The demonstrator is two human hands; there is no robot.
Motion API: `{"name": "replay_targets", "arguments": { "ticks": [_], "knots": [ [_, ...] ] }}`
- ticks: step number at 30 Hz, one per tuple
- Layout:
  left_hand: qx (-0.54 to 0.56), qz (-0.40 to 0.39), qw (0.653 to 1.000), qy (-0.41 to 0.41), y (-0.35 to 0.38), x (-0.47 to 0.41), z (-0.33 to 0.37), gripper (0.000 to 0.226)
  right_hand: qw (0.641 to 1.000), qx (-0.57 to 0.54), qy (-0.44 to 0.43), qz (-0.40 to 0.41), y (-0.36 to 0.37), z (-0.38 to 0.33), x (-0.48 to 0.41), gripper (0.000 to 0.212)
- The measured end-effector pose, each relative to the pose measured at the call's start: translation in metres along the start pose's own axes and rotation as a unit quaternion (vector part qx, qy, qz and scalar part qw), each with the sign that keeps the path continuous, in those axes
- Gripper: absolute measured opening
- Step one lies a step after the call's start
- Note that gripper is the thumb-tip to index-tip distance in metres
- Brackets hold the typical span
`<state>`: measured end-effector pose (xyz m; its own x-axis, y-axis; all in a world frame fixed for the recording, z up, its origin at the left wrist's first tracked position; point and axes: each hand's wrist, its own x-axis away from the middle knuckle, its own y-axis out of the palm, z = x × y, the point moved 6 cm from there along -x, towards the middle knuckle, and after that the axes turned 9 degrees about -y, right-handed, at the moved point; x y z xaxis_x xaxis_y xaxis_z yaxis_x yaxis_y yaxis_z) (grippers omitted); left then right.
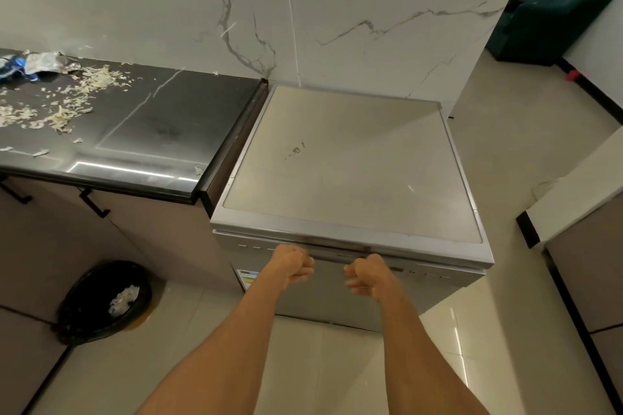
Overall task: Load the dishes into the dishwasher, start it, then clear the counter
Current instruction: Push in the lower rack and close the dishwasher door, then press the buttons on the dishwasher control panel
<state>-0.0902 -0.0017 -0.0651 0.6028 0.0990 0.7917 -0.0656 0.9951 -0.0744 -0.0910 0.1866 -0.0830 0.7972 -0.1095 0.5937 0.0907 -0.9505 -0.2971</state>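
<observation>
The silver dishwasher (pixel 350 162) stands to the right of the black counter (pixel 161 118), with its door closed. My left hand (pixel 292 264) and my right hand (pixel 365 274) are side by side in front of the door's top edge, just below the dark handle strip (pixel 337 250). Both hands have their fingers curled into loose fists, and nothing shows inside either one. No dishes are in sight. Pale food scraps (pixel 67 101) and crumpled wrappers (pixel 30 66) lie on the left part of the counter.
A black-lined trash bin (pixel 104 300) with some scraps in it stands on the floor at the lower left, beside the cabinet doors. A white cord (pixel 292 27) runs down the marble wall. A dark green seat (pixel 546 10) is at the far right, and another counter edge (pixel 573 199) lies to the right.
</observation>
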Motion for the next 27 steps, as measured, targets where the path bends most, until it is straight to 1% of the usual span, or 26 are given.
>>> {"name": "replay_targets", "arguments": {
  "ticks": [3,5,7,12,18,23,27],
  "knots": [
    [-0.007,0.021,0.998,0.064,-0.017,0.022,0.015,0.013,0.996,0.024,-0.078,0.021,-0.002,-0.018,0.011,0.008],
    [-0.020,0.033,0.994,0.100,-0.029,0.038,0.023,0.011,0.988,0.061,-0.141,0.033,-0.001,-0.037,0.023,0.002],
    [-0.043,0.051,0.990,0.128,-0.041,0.054,0.031,0.008,0.973,0.105,-0.199,0.054,0.000,-0.062,0.038,0.008],
    [-0.085,0.090,0.973,0.197,-0.067,0.093,0.047,0.005,0.925,0.184,-0.323,0.072,0.011,-0.118,0.082,0.006],
    [-0.160,0.130,0.942,0.264,-0.090,0.134,0.038,0.010,0.885,0.245,-0.388,0.081,0.036,-0.140,0.120,0.013],
    [-0.181,0.190,0.916,0.303,-0.135,0.153,0.025,0.002,0.856,0.262,-0.442,0.066,0.081,-0.151,0.138,0.018],
    [-0.180,0.227,0.904,0.313,-0.180,0.161,0.017,0.005,0.840,0.267,-0.470,0.044,0.123,-0.159,0.151,0.018]
  ]
}}
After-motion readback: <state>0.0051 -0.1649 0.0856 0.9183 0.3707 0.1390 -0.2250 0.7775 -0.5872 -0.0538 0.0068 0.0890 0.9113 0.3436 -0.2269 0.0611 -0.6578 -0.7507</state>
